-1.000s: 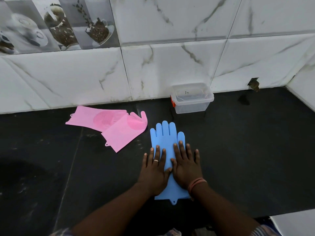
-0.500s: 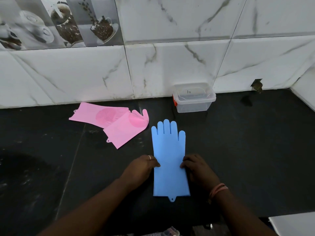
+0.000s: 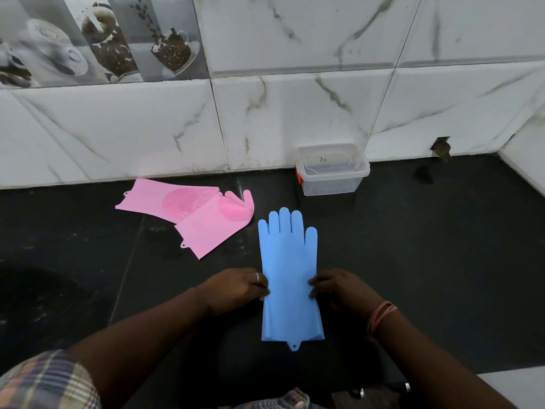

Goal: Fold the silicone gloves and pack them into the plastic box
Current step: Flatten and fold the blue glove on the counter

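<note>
- The blue silicone glove [image 3: 290,276] was laid flat on the black countertop [image 3: 427,261], directly in front of the person; whether a second blue glove lay beneath it could not be told.
- Its long axis ran from near to far, with the fingertips pointed toward the tiled wall [image 3: 295,119] and the cuff, with its small hanging tab, nearest the person.
- The left hand [image 3: 236,289] was placed at the glove's left edge about midway along it, fingers curled and fingertips in contact with that edge; a ring was seen on one finger.
- The right hand [image 3: 339,289] was set at the opposite edge at the same height, fingers likewise curled onto the edge, with bands worn at the wrist.
- The two hands were held apart with the glove between them; whether the edges were pinched or only touched could not be told.
- Two pink silicone gloves [image 3: 203,219] were seen overlapped to the far left of the blue one, bristled palms up, clear of it.
- A clear plastic box [image 3: 331,175] with an orange latch was stood against the wall beyond the glove's fingertips, slightly to the right, with bare countertop between them.
</note>
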Demonstrator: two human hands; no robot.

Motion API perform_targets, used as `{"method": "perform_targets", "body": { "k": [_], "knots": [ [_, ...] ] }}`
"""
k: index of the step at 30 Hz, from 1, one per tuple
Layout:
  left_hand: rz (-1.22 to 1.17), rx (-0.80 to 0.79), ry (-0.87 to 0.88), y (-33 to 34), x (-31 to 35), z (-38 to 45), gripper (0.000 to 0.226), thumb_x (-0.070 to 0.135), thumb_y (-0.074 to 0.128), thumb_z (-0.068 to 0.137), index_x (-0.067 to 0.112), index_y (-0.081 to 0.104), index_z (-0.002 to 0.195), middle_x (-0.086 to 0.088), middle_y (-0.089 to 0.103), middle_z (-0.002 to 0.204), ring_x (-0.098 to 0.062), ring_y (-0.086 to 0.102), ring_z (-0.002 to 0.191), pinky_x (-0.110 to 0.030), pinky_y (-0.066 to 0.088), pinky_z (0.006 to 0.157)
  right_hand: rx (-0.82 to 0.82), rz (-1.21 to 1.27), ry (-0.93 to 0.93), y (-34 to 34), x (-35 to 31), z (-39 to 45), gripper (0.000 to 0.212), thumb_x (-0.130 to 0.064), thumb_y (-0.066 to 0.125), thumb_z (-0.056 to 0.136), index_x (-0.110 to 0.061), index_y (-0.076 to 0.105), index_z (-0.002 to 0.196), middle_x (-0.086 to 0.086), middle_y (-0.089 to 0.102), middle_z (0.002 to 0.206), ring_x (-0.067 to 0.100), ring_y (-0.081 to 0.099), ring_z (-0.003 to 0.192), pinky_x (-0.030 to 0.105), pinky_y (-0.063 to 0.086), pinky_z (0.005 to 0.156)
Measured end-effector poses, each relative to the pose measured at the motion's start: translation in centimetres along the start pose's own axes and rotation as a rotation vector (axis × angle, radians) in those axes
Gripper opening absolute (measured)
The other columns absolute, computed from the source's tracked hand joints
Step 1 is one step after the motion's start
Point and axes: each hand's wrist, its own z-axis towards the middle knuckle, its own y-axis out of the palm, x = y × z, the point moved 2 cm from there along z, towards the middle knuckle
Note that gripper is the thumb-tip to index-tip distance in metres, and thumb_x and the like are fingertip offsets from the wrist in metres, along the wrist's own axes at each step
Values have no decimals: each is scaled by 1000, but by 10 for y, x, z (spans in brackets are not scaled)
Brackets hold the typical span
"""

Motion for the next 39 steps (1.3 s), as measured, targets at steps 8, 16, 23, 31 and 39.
{"method": "perform_targets", "body": {
  "k": [8, 16, 23, 31, 39],
  "knots": [
    [17, 265, 114, 2, 8, -1, 17, 29, 56, 103, 19, 70, 104, 2, 70, 102, -15, 60, 89, -30, 50, 85, 247, 231, 74, 7, -2, -1, 28, -10, 60, 80, -29, 72, 97, -7, 72, 100, 10, 63, 95, 25, 50, 87],
    [-683, 264, -869, -11, 15, 25, 27, 37, 60, 89, 23, 55, 66, 10, 63, 66, -4, 56, 61, -31, 47, 63, 267, 649, 608, -12, 8, 52, 22, -10, 58, 82, -13, 52, 61, 3, 51, 65, 16, 47, 61, 31, 38, 61],
    [-630, 180, -959, -18, 16, 37, 26, 33, 57, 91, 20, 58, 68, 4, 66, 71, -16, 64, 69, -34, 51, 67, 128, 573, 625, -14, 14, 57, 23, -23, 55, 89, -21, 49, 66, -3, 52, 71, 10, 50, 63, 26, 38, 59],
    [-466, 279, -1030, -12, 35, 42, 29, 43, 44, 96, 24, 57, 80, 5, 65, 76, -11, 62, 71, -34, 50, 64, 243, 467, 661, -13, 14, 58, 32, -39, 58, 93, -16, 58, 70, 0, 60, 72, 14, 57, 67, 30, 46, 66],
    [-388, 293, -1049, -16, 18, 45, 36, 62, 61, 89, 28, 56, 80, 10, 64, 74, -6, 60, 70, -32, 50, 64, 305, 438, 772, -11, 7, 68, 28, -34, 54, 92, -16, 59, 72, 4, 64, 76, 22, 65, 77, 26, 41, 64]
  ]
}}
